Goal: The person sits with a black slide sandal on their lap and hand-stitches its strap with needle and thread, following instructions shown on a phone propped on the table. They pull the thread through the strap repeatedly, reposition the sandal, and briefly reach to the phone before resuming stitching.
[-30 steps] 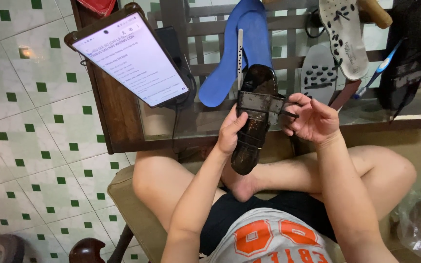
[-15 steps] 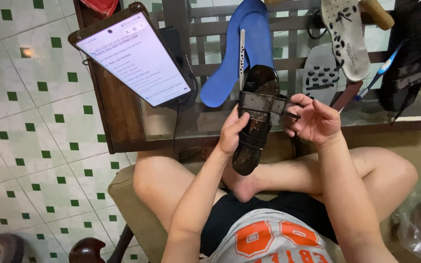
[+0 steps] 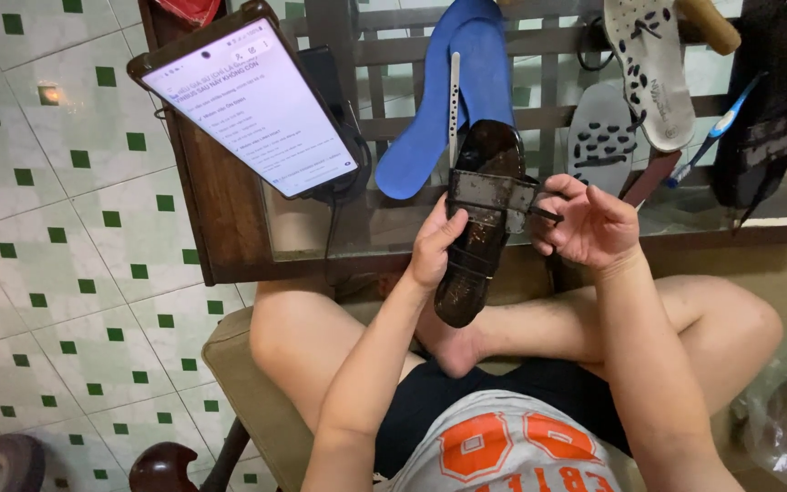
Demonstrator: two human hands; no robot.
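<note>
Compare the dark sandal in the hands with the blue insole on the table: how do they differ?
The dark sandal is glossy brown-black with a strap across it; the blue insole is matte, flat and strapless. The sandal is held up by the left hand and right hand; the insole lies unheld on the table. Both are foot-shaped.

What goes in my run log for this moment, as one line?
left hand: grips dark sandal | right hand: pinches its strap end | blue insole: on table

Grey shirt with large orange block print, dark shorts, bare arms, bare legs, bare foot, no sleeves, no rings or watch visible
</note>
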